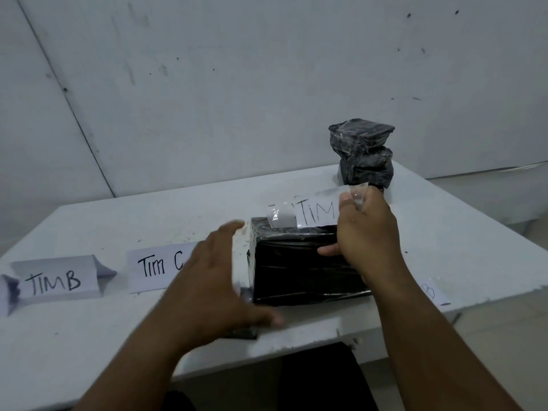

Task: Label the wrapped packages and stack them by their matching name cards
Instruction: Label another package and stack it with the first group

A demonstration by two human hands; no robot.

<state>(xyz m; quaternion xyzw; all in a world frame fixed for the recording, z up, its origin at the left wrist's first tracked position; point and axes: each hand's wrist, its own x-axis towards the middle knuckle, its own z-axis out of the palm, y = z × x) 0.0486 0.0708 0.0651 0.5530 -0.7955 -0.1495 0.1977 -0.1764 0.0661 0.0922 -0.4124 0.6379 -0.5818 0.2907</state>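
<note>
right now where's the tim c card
In the head view it stands on the table left of centre, between the TIM B card and the black package, its right end hidden behind the left hand.

L hand (pixel 219 280) open, fingers spread; R hand (pixel 366 232) in pinch grip, both forearms outstretched.

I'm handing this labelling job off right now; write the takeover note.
Right hand pinches the taped TIM label over the black package at the table's front.
Left hand is open beside it, gripping nothing.
Cards TIM B and TIM C stand at left.
Two wrapped packages are stacked at the back.
Left: stick the label, place the package by its card.
</note>
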